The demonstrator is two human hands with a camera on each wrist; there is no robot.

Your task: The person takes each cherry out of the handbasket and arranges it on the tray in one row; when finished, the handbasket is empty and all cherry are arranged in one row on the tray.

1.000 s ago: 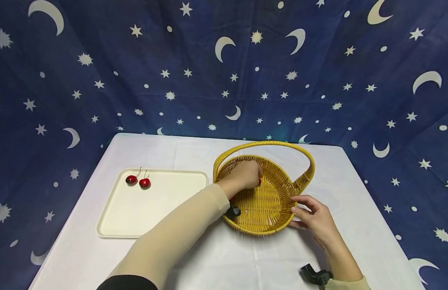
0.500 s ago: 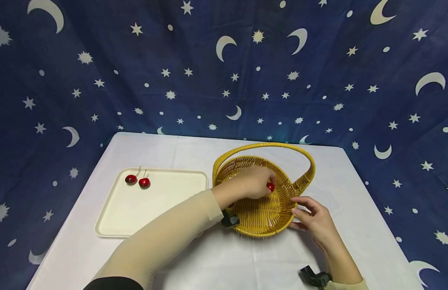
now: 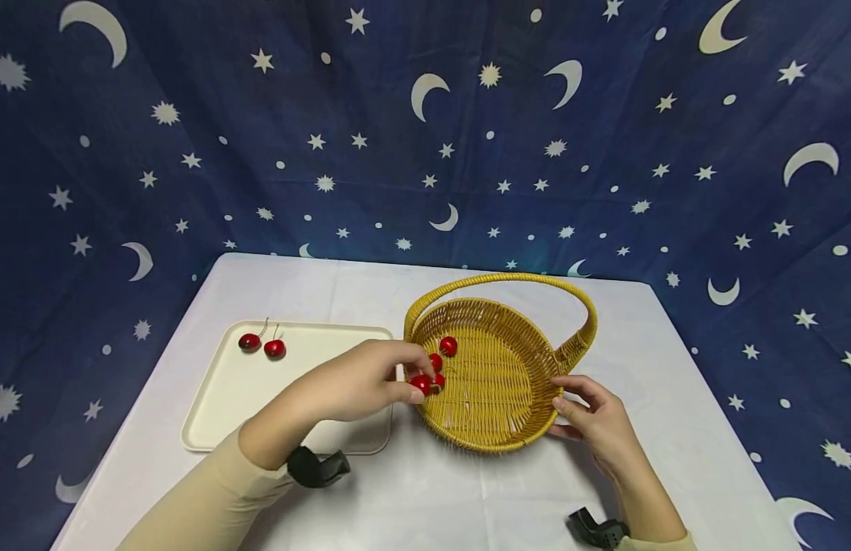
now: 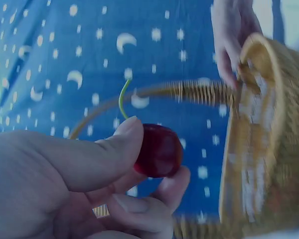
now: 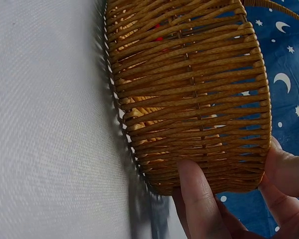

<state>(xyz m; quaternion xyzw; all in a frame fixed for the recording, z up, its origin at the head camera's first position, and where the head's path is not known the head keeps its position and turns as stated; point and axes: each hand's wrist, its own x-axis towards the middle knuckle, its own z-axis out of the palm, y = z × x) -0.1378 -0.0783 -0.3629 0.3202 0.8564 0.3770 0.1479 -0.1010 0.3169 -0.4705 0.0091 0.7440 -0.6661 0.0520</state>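
L hand pinches cherry — R hand holds bskt @ rim.

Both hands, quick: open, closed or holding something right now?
Left hand: holding a red cherry, pinched.
Right hand: holding the basket at its rim.

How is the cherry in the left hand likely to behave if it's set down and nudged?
Being rounded, the cherry would probably roll, though its thin, curved stem might check it. Its gloss suggests it could slip if the left hand pinched loosely.
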